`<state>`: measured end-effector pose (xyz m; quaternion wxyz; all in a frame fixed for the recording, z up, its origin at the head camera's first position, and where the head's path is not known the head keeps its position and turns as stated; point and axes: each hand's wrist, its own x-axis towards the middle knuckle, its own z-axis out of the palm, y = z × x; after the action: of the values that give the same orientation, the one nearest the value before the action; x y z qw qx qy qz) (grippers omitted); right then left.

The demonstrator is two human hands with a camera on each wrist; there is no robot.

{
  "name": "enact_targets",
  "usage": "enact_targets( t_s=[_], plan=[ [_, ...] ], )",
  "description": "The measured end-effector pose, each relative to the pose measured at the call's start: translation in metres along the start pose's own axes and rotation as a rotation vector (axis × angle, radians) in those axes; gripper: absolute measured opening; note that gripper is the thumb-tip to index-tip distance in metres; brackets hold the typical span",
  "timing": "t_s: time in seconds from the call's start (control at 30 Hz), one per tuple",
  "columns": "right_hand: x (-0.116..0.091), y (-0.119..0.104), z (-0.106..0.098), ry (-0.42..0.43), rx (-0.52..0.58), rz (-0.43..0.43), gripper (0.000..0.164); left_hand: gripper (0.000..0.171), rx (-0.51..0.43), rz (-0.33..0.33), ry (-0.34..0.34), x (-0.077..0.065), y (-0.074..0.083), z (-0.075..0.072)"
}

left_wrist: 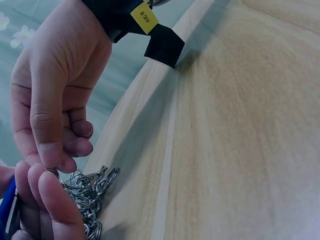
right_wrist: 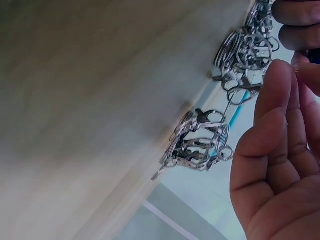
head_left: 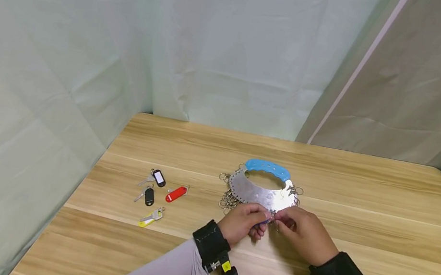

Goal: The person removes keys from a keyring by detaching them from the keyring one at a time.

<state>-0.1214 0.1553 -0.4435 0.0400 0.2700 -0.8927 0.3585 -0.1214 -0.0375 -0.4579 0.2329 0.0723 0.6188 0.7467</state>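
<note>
In the head view, a crescent-shaped metal key holder with a blue handle lies on the table. Small rings and clips hang along its holed edge, bunched up in the right wrist view. My left hand grips a blue key tag just below the plate's lower edge. Facing it, my right hand pinches a small metal ring between thumb and finger. The fingertips of both hands meet over the ring and hide most of it. Any key on the blue tag is hidden.
Left of the holder lie several tagged keys: a red tag, a black tag with a white label, a plain black tag and a yellow tag. Pale curtains hang behind the wooden table.
</note>
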Motion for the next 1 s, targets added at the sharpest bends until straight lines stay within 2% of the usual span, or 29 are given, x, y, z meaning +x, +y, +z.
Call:
enact_targets(
  t_s=[0.27,0.47,0.77,1.0],
  plan=[
    [0.0005,0.0009,-0.0004,0.013,-0.036,-0.050,0.016,0.020,0.004,0.002,-0.002,0.0005,0.0016,-0.0031],
    [0.0005,-0.0010,-0.0012,0.025,-0.071,-0.037,0.011,0.017,0.037,0.015,0.005,0.0003,0.0027,-0.0033],
    [0.0006,-0.0013,-0.0002,0.047,-0.098,-0.031,0.007,0.015,0.128,0.009,0.029,-0.0003,0.0016,-0.0031],
    [0.0009,0.0001,0.0016,0.053,-0.098,-0.049,0.007,0.014,0.222,0.057,0.058,-0.0020,0.0038,-0.0004]
  ],
)
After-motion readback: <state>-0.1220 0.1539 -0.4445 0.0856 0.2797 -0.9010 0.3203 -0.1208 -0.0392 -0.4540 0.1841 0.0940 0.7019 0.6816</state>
